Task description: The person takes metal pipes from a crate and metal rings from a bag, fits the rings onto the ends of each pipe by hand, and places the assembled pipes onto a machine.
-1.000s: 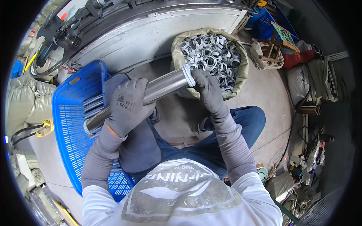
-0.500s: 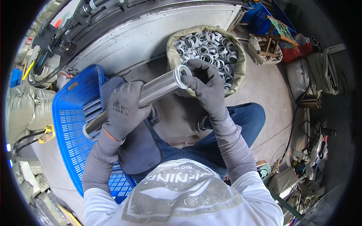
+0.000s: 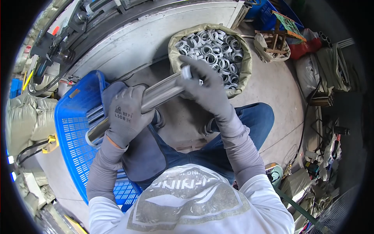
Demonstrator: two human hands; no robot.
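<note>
A shiny metal tube slants across my lap, its far end up and to the right. My left hand, in a grey glove, is wrapped around the tube near its middle. At the far end sits a pale metal ring. Gloved fingers of my right hand are bent around this ring, slightly blurred by motion. Another light rim shows at the tube's lower end, over the blue basket. More metal tubes lie in that basket.
An open sack full of metal rings stands ahead on the floor. Behind it runs a white machine panel with machinery at upper left. Bags and clutter lie along the right side, with wrapped bundles at left.
My right hand has shifted slightly left and its fingers now come further over the ring at the tube's end. My left hand keeps its grip, and the tube has barely moved.
</note>
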